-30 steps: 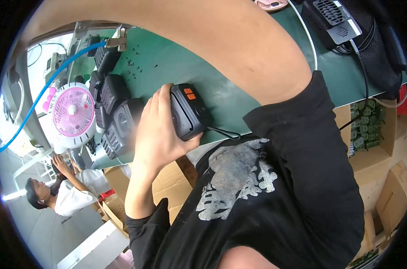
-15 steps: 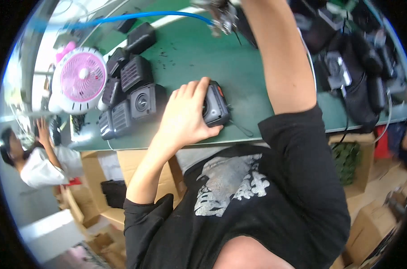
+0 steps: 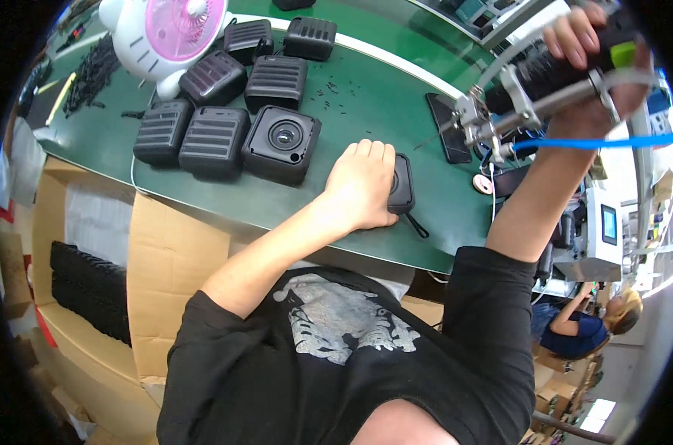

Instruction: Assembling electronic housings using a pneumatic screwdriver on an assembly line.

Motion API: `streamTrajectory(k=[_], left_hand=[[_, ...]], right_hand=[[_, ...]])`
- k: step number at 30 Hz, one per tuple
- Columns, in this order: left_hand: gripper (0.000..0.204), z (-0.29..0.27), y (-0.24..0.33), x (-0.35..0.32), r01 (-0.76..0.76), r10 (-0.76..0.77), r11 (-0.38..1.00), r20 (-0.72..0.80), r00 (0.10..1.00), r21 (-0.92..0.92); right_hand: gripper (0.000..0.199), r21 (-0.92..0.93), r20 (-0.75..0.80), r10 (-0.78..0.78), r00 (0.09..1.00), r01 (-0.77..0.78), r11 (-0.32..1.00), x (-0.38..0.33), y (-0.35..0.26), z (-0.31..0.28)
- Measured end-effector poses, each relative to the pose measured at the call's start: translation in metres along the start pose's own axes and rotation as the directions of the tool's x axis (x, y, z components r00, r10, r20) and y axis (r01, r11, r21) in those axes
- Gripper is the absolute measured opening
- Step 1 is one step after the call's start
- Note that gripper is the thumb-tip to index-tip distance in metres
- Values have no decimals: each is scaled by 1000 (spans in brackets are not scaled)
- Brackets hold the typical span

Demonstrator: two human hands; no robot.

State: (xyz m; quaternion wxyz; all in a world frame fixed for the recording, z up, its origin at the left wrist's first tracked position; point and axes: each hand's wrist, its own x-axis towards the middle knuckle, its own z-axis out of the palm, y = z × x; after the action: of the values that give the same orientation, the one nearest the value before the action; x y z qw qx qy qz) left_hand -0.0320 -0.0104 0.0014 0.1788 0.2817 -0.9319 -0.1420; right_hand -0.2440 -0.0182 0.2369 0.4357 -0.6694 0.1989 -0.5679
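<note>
My left hand (image 3: 362, 182) is closed over a small black box-shaped speaker (image 3: 403, 191) on the green workbench, near its front edge. A short strap loop sticks out from the speaker's near corner; the hand hides much of its left side. Raised at the upper right, my right hand (image 3: 570, 41) is wrapped round a black powered screwdriver (image 3: 533, 81) with a metal bracket and a blue air hose (image 3: 596, 142). Its long thin bit points left, above the bench and apart from the speaker.
Several black speaker housings (image 3: 214, 141) stand grouped left of my left hand, one with its round driver (image 3: 286, 135) facing up. Behind them is a pink and white fan (image 3: 184, 30). A phone (image 3: 447, 127) lies under the screwdriver. An open carton (image 3: 177, 282) sits below the bench's left edge.
The view has turned, shifting the scene. My right hand, earlier out of the picture, now shows with the screwdriver. My left hand stays on the speaker, whose orange part no longer shows.
</note>
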Motion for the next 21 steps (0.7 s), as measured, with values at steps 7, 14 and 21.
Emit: streamTrajectory(k=[7,14,21], left_hand=[[73,9,-3,-2,0,-2,998,-40,999,-70],[75,9,-4,0,13,-13,998,-8,1000,-63],[82,7,2,-3,2,-2,1000,-1,1000,3]], right_hand=[[59,8,-83,-126,989,127,992,-21,27,26],[55,11,-82,-48,995,49,999,-27,42,19],[40,120,-43,75,996,-69,990,-42,55,19]])
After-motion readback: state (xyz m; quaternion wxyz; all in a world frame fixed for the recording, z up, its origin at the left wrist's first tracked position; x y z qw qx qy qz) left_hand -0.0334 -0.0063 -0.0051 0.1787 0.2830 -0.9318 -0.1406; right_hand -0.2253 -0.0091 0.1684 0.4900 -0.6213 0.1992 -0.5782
